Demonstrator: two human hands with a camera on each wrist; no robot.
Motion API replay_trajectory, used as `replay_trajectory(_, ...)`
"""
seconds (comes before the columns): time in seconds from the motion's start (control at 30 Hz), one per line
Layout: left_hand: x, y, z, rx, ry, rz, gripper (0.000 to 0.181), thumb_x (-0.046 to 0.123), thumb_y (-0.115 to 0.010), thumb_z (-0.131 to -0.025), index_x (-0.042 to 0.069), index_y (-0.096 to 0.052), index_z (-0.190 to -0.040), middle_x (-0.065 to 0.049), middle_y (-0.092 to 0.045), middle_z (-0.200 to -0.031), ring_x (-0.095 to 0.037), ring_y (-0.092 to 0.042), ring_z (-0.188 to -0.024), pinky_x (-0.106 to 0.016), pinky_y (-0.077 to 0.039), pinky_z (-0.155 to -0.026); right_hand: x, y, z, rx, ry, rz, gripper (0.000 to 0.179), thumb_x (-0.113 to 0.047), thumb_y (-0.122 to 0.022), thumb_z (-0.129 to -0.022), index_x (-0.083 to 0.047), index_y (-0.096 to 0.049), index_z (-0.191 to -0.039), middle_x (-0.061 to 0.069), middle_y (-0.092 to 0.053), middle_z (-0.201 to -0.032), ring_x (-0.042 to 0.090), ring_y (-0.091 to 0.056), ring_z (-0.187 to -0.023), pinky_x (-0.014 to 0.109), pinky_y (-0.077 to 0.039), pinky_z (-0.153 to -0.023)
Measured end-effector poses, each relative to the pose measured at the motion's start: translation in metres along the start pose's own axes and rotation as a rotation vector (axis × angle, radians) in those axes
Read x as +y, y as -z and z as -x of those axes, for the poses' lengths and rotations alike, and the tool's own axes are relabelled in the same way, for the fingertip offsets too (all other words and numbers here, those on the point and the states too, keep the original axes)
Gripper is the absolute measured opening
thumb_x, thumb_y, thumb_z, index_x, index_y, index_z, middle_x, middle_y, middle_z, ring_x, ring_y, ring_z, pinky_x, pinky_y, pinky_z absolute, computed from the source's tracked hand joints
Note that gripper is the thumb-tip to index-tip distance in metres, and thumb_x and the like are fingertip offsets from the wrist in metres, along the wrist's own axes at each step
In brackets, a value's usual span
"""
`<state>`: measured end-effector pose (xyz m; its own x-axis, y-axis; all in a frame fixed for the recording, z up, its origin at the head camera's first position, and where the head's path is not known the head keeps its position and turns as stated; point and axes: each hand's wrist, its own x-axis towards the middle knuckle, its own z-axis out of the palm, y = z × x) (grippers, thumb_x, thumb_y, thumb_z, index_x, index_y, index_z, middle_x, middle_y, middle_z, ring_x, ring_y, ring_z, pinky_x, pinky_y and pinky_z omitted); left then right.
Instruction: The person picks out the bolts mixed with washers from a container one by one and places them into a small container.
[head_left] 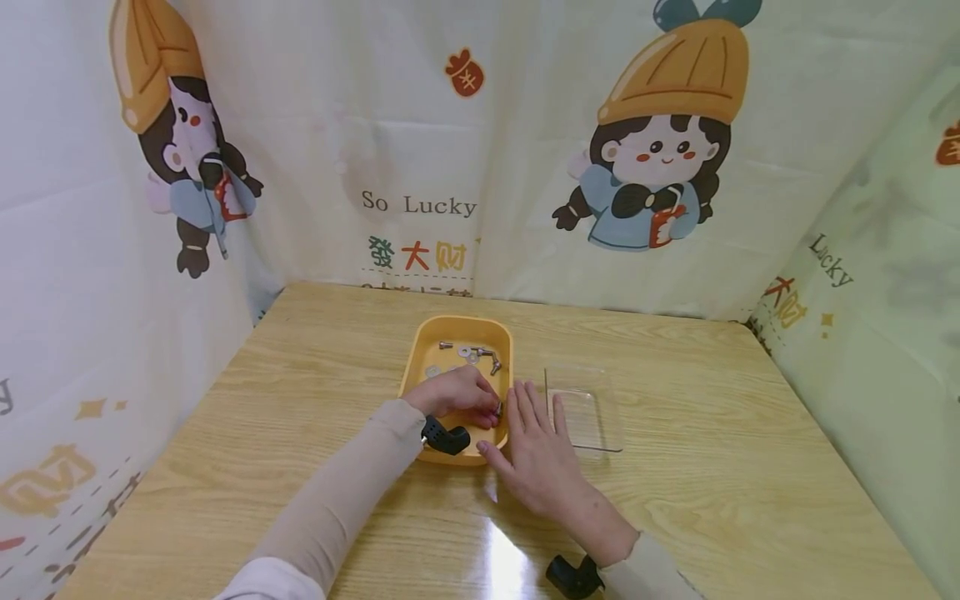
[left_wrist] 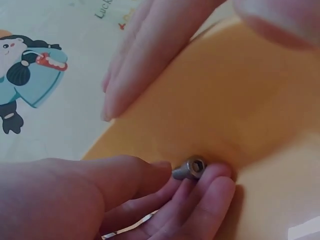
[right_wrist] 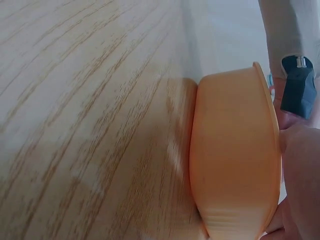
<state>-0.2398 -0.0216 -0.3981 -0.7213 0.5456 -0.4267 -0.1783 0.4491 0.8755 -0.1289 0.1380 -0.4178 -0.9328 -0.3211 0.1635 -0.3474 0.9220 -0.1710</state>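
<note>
A yellow plastic tray [head_left: 457, 325] sits on the table. Inside it, near the right wall, my left hand [head_left: 457, 393] pinches a small metal hex-socket bolt [left_wrist: 192, 168] between thumb and fingertips, the socket end outward. My right hand [head_left: 538, 454] lies along the tray's right side with straight fingers, the thumb at the near right corner of the rim. In the right wrist view the tray's outer wall [right_wrist: 235, 145] stands beside that hand. Farther back in the tray lie several bolts [head_left: 495, 364] and flat washers [head_left: 465, 352].
A clear square plastic container [head_left: 600, 408] stands on the wooden table [head_left: 697, 417] right of the tray, close to my right fingers. A printed cloth [head_left: 525, 167] hangs behind the table and along both sides.
</note>
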Motion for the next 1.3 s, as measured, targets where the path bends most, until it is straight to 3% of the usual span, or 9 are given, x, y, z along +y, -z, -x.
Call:
replay_trajectory(0.37,-0.007,-0.006,-0.007,0.048,0.054,0.051,0.021,0.005,-0.056,-0.099,-0.009,-0.070,-0.109,-0.010,-0.071,-0.085,-0.013,-0.070,-0.071,-0.028,-0.064,-0.075,-0.002,-0.001,0.001,0.014,0.003,-0.001,0.082,-0.059,-0.042,-0.100,0.001,-0.028,-0.154,0.019,-0.020,-0.164,0.033,-0.013,-0.154,0.063,-0.006,-0.125)
replay_trajectory(0.67,-0.004,-0.005,-0.004,0.064,0.041,0.057,0.022,0.006,-0.056,-0.100,-0.008,-0.068,-0.111,-0.012,-0.072,-0.089,-0.013,-0.070,-0.072,-0.029,-0.064,-0.077,-0.001,0.000,0.002,-0.005,-0.010,-0.018,0.083,-0.059,-0.040,-0.101,0.000,-0.023,-0.156,0.017,-0.016,-0.165,0.032,-0.008,-0.155,0.062,-0.004,-0.125)
replay_trajectory(0.97,-0.003,-0.002,0.001,0.075,-0.019,0.120,0.025,0.007,-0.057,-0.100,-0.008,-0.065,-0.117,-0.018,-0.072,-0.100,-0.016,-0.070,-0.078,-0.032,-0.064,-0.080,0.007,0.006,0.005,0.004,-0.026,-0.073,0.086,-0.059,-0.045,-0.099,0.000,-0.018,-0.157,0.015,-0.011,-0.166,0.030,-0.005,-0.155,0.060,-0.003,-0.126)
replay_trajectory(1.3,0.005,0.013,0.012,0.050,-0.157,0.221,0.026,0.004,-0.057,-0.099,-0.011,-0.061,-0.120,-0.017,-0.066,-0.109,-0.013,-0.068,-0.085,-0.032,-0.062,-0.087,0.040,0.027,0.012,0.055,-0.086,-0.072,0.089,-0.059,-0.046,-0.099,0.003,-0.018,-0.156,0.018,-0.014,-0.165,0.036,-0.010,-0.154,0.064,-0.008,-0.124)
